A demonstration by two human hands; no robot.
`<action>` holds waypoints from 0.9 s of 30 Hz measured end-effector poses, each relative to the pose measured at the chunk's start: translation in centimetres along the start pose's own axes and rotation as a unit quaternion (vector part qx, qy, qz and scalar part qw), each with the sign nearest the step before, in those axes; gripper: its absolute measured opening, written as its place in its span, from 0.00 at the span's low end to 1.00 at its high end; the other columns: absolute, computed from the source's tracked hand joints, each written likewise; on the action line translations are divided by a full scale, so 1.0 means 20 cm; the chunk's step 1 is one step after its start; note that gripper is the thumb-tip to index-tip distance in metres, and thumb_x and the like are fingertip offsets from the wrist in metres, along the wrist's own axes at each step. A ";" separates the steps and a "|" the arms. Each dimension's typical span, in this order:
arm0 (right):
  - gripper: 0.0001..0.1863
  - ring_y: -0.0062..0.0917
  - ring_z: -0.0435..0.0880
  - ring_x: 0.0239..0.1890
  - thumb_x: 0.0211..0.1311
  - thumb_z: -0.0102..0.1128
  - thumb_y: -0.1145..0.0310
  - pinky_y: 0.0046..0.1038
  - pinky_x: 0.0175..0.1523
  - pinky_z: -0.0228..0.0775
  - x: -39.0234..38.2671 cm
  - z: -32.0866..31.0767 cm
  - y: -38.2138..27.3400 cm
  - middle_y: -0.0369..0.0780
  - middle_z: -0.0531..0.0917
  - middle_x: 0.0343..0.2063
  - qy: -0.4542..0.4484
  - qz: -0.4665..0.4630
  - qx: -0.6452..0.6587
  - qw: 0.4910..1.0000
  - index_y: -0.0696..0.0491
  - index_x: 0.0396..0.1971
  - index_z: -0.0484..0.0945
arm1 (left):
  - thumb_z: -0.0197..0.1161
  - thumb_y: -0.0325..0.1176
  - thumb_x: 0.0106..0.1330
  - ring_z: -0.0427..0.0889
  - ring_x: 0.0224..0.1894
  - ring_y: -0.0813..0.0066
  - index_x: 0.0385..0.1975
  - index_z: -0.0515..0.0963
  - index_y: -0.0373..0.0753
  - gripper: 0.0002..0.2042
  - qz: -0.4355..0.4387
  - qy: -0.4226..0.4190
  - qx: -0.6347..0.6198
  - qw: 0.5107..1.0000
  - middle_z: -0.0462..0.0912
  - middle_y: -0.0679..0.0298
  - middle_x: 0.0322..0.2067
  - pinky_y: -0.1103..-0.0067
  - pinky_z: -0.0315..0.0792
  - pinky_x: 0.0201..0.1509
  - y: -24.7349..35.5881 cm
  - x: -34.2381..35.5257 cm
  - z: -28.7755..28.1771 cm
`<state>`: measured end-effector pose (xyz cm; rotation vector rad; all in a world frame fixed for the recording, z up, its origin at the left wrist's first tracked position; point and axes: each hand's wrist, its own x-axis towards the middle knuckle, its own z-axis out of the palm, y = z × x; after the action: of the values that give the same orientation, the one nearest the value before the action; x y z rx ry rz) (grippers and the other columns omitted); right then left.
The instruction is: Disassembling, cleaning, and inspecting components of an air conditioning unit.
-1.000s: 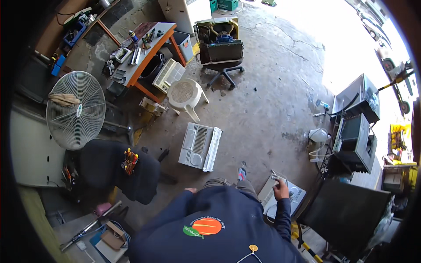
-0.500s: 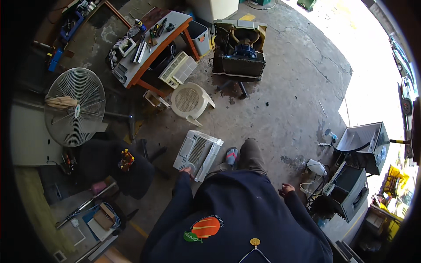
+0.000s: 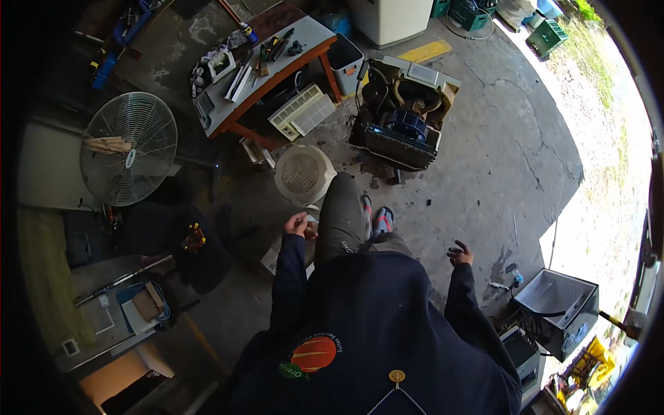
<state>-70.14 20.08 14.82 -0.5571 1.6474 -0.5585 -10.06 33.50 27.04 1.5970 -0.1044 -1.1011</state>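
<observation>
My left hand (image 3: 299,225) is loosely curled, with nothing seen in it, in front of the round perforated stool (image 3: 303,174). Beneath and behind my left forearm lies a pale boxy appliance unit (image 3: 271,261), mostly hidden by my arm and leg. On the other side of my body, my right hand (image 3: 459,254) hangs over the concrete floor with its fingers apart and empty. Ahead of my feet stands an opened appliance (image 3: 401,117) with exposed dark coils and a blue part inside.
A workbench (image 3: 277,72) with hand tools stands ahead left, a vented cream panel (image 3: 302,113) below it. A large pedestal fan (image 3: 129,149) is at left. An open dark metal box (image 3: 557,290) lies at right. A grey bin (image 3: 348,62) stands beside the bench.
My left hand has come off the pale unit and moved forward. My legs have stepped ahead, closer to the stool and opened appliance. My right hand has moved forward and its fingers have spread.
</observation>
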 end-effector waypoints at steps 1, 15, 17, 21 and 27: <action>0.31 0.34 0.89 0.33 0.53 0.53 0.86 0.32 0.32 0.72 0.03 -0.04 -0.18 0.44 0.88 0.37 0.014 0.012 0.013 1.000 0.50 0.60 0.78 | 0.58 0.25 0.73 0.81 0.22 0.74 0.54 0.78 0.37 0.12 -0.004 -0.016 0.019 1.000 0.84 0.59 0.33 0.79 0.75 0.22 0.08 0.00 0.08; 0.14 0.35 0.83 0.24 0.67 0.59 0.75 0.32 0.22 0.71 0.11 0.40 0.05 0.48 0.85 0.30 0.193 0.163 0.226 0.941 0.58 0.51 0.80 | 0.57 0.26 0.73 0.74 0.18 0.80 0.46 0.81 0.36 0.08 0.088 -0.098 0.253 0.958 0.82 0.64 0.26 0.81 0.68 0.21 0.72 1.07 0.78; 0.13 0.35 0.82 0.22 0.66 0.59 0.75 0.31 0.20 0.68 0.14 0.64 0.11 0.48 0.84 0.28 0.218 0.196 0.272 0.917 0.58 0.49 0.80 | 0.57 0.25 0.72 0.73 0.18 0.80 0.46 0.81 0.36 0.08 0.052 -0.183 0.317 0.929 0.82 0.64 0.27 0.81 0.68 0.22 0.78 1.35 0.86; 0.13 0.35 0.82 0.21 0.64 0.59 0.76 0.30 0.21 0.69 0.17 1.22 -0.03 0.48 0.84 0.28 0.225 0.234 0.228 0.918 0.57 0.48 0.81 | 0.60 0.26 0.68 0.76 0.21 0.75 0.44 0.83 0.35 0.08 0.086 -0.233 0.438 0.864 0.84 0.61 0.28 0.79 0.71 0.27 0.49 2.22 0.69; 0.13 0.37 0.86 0.28 0.62 0.59 0.72 0.39 0.32 0.78 0.19 2.14 0.11 0.48 0.87 0.31 0.277 0.259 0.133 0.916 0.56 0.45 0.85 | 0.65 0.29 0.64 0.81 0.29 0.69 0.44 0.84 0.37 0.10 0.163 -0.308 0.580 0.737 0.85 0.61 0.29 0.74 0.74 0.35 0.53 2.93 0.88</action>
<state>-28.35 17.21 4.77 0.2753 2.1028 -0.5551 15.52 -17.57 2.57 2.0154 -1.7547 -1.3011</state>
